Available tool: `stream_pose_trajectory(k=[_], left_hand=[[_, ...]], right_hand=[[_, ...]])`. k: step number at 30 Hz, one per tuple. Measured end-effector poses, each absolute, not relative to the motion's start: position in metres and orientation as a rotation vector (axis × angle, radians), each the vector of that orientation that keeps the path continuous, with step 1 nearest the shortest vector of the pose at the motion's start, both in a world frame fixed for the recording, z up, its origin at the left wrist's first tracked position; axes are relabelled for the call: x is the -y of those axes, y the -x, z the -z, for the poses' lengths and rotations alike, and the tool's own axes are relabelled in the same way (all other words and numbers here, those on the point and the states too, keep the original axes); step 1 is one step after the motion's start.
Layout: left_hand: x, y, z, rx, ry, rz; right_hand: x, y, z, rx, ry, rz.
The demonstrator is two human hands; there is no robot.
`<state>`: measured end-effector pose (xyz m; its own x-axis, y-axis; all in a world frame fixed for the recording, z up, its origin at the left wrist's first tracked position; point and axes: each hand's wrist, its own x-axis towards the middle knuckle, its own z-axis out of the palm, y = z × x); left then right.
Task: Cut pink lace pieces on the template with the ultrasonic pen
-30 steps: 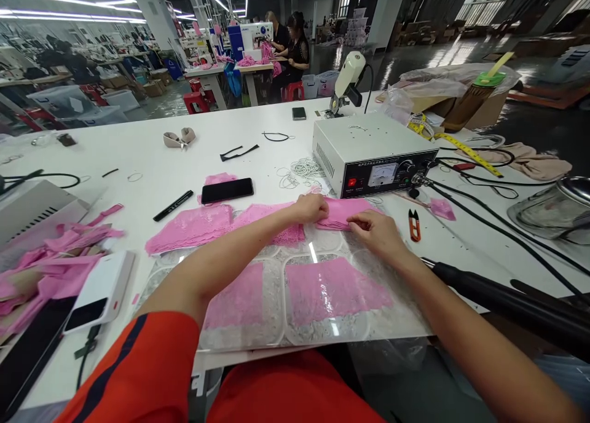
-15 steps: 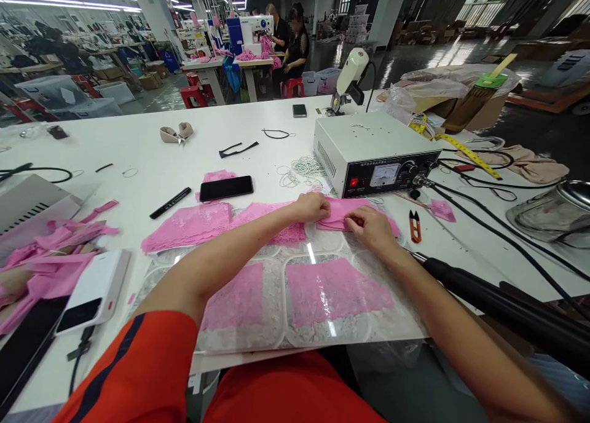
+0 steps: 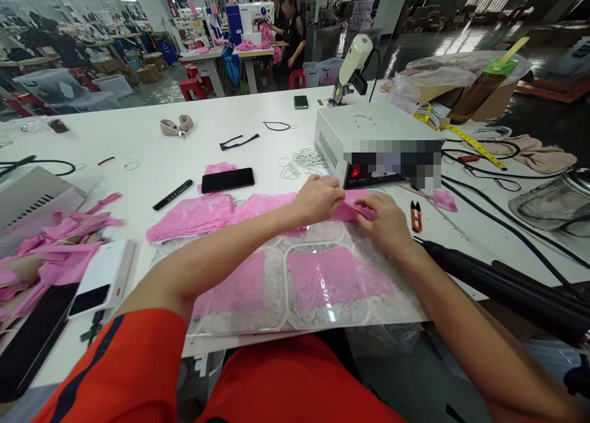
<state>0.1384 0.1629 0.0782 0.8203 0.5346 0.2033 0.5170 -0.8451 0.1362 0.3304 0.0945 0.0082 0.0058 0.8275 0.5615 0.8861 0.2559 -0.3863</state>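
My left hand point(image 3: 319, 198) is closed at the left part of a pink fabric piece point(image 3: 350, 205) in front of the grey control box point(image 3: 378, 134). My right hand point(image 3: 381, 221) pinches the right side of that piece between thumb and fingers. Left of my hands lie stacks of pink lace pieces point(image 3: 191, 217). Nearer to me, a clear template sheet point(image 3: 282, 288) with rounded outlines covers two pink lace shapes, one point(image 3: 334, 278) at the right and one point(image 3: 244, 284) at the left.
A black phone point(image 3: 227, 180) and a black marker point(image 3: 173, 195) lie behind the stacks. Orange snips point(image 3: 416, 217) and a black-handled tool point(image 3: 488, 281) are at the right. Pink scraps point(image 3: 50, 257) and a white power bank point(image 3: 104, 278) sit left. Two people are in the background.
My left hand has moved right, closer to my right hand, and covers more of the pink piece. The piece's edge is lifted between my hands. The view has shifted slightly.
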Motion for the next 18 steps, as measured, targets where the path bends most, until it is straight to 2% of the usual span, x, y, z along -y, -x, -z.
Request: stream_pose_trajectory(k=[9,18], left_hand=[[-0.088,-0.056,-0.074,-0.460,-2.978,-0.191],[-0.054,-0.047,-0.053,-0.316,-3.008,-0.071]], right_hand=[[-0.001,-0.325,-0.003,2.073,1.447,0.231],[0.036,-0.320,0.007,2.125,1.359,0.354]])
